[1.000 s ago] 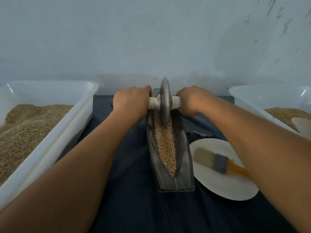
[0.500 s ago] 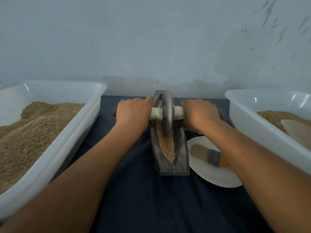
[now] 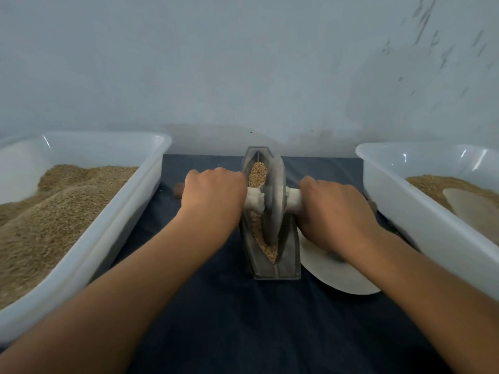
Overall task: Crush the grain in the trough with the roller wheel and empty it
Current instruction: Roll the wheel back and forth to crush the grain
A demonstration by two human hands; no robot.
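White plastic frames our bench: at nine o'clock a tub (image 3: 113, 228) stands heaped with grain. Moving inward, our left hand (image 3: 213, 193) is curled tightly round the pale axle handle (image 3: 255, 202) on its side of the roller wheel (image 3: 274, 198). The wheel stands on edge in the grey trough (image 3: 270, 211), which lies dead centre on the dark cloth (image 3: 243, 319), its length running from six to twelve o'clock, with grain (image 3: 256, 172) visible beyond the wheel and at the near tip. Our right hand (image 3: 332, 209) wraps the other handle the same way, so both sets of fingers are closed on the axle. We judge wheel and trough to be metal or stone, stiff and heavy; the weight should do the crushing, and the two handles, held close to the disc, are the place to grip to keep it from tipping. Loose grain will shift and spill, so when emptying we would lift the trough by its long sides. A paper plate (image 3: 343, 279) lies at four o'clock, just beside the trough, and a second tub (image 3: 405, 211) at three o'clock.
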